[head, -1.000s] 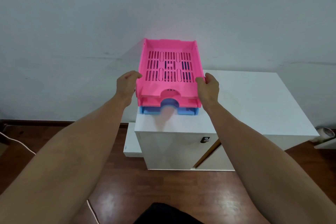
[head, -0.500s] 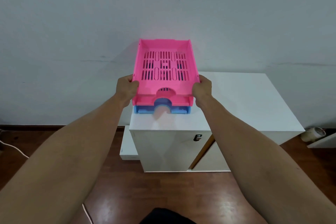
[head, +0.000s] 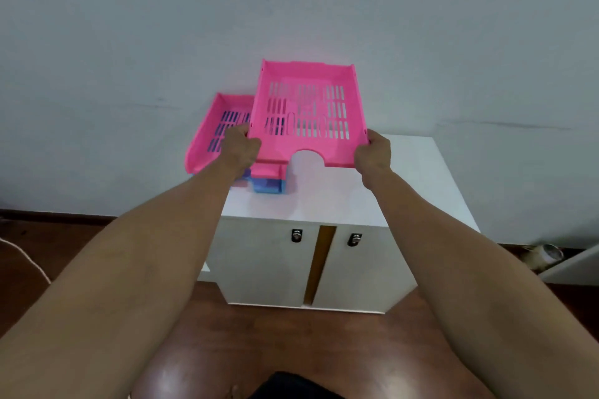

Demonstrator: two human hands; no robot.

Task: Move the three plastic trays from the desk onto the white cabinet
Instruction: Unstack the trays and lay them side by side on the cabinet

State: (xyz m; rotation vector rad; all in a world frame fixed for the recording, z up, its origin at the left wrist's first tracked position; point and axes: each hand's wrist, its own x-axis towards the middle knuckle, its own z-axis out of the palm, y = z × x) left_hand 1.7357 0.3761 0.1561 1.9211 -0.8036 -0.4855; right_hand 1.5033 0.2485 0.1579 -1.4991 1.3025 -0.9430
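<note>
Hands are clamping the top pink tray (head: pixel 306 113) by its front corners, left hand (head: pixel 241 147) and right hand (head: pixel 372 152), above the white cabinet (head: pixel 418 185) top's middle; the tray is looking light, stiff, slotted.

A white cabinet (head: pixel 408 185) is shown on a dark wooden floor (head: pixel 291 340), against a pale wall. On its top, below the left hand (head: pixel 241 151), a blue tray (head: pixel 269 186) is set, with a pink tray (head: pixel 214 136) stacked upon it. Beneath the right hand (head: pixel 372 155), the top is left bare.
</note>
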